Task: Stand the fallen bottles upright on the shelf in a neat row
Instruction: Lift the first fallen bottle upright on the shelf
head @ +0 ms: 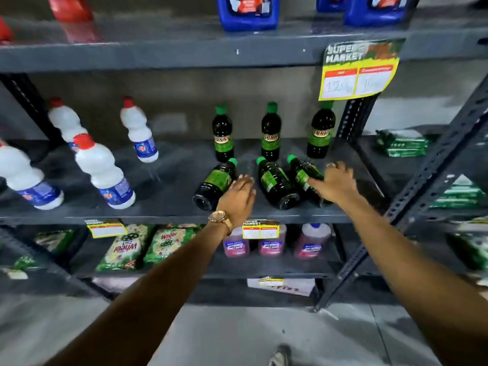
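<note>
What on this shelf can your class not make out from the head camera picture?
- Prices on the yellow price sign: handwriting blurred.
- Base of the rightmost fallen bottle: covered by the right hand.
- Blue jugs on the top shelf: cut off by the upper edge.

dark bottles: green caps, green labels | white bottles: red caps, blue labels | shelf: grey
</note>
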The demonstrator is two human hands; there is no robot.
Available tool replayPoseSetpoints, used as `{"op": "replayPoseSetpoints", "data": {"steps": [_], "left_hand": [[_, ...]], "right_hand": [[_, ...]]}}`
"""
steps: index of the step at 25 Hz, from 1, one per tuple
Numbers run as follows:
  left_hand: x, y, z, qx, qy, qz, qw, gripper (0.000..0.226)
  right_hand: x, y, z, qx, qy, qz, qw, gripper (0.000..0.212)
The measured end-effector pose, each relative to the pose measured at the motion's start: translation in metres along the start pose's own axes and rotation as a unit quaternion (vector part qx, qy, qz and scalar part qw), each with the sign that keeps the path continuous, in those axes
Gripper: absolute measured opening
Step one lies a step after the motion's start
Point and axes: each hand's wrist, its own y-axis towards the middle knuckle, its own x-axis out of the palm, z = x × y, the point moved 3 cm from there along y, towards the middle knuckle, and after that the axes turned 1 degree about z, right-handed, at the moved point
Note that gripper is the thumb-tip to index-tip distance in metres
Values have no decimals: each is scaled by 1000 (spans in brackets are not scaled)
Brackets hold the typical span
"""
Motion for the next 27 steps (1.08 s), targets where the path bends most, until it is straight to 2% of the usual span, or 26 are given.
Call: {"op": "replayPoseSetpoints", "data": {"steps": [2,4,6,7,10,13,15,18,24,27], "left_hand": [[19,11,-9,-49,-5,-49,998,47],[40,13,-17,-67,34,-75,994,51],[51,12,-21,-57,69,-60,994,54],[53,12,-23,-50,77,-45,995,55],[58,12,-27,-39,84,-16,996,56],[62,15,-28,-37,118,-13,992,57],[63,15,-29,-38,138,4,990,58],[63,15,-29,-39,143,26,989,60],[62,14,-26,-40,157,42,986,60],[63,15,-26,-43,156,38,986,61]], "right_hand": [[11,20,-1,33,22,-70,997,77],[24,41,-2,59,53,-113,990,82],[33,56,0,73,71,-128,987,76],[37,60,4,73,101,-124,984,67],[48,65,25,69,246,-42,966,33],[49,64,40,16,371,108,922,30],[49,63,45,-7,412,162,897,49],[54,64,49,7,444,201,873,76],[80,58,71,18,431,184,883,87],[76,62,63,47,414,241,877,92]]}}
